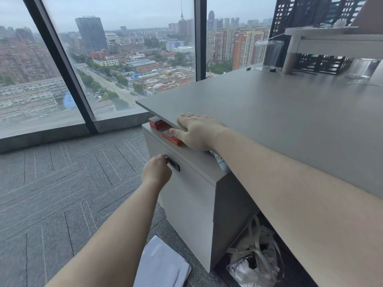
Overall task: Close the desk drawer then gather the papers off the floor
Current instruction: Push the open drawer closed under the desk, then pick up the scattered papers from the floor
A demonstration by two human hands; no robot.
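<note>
Closing the drawer is the step we have in hand, and it is not yet done: the pale drawer front stands out from under the desk at the middle of the frame, with its open top showing two red boxes and something white with writing tucked beside our right forearm. Our left hand is at the dark handle on the drawer front, fingers curled against its left end; whether they actually hook into the recess or only press beside it we cannot tell, since the knuckles hide the contact. Our right hand lies flat and open on the desk edge just above the drawer, palm down, holding nothing, the thumb reaching down to touch the nearer red box.

We judge the next move to be a steady push of the drawer front toward the desk, and it calls for lifting that thumb clear of the gap first, or it may be pinched as the drawer goes in under the desk edge.

Still untouched, the papers lie in a white stack on the grey carpet at the bottom centre of the frame, just beside the drawer's lower corner. Gathering them comes after, and will need us to stoop with both hands free.
</note>
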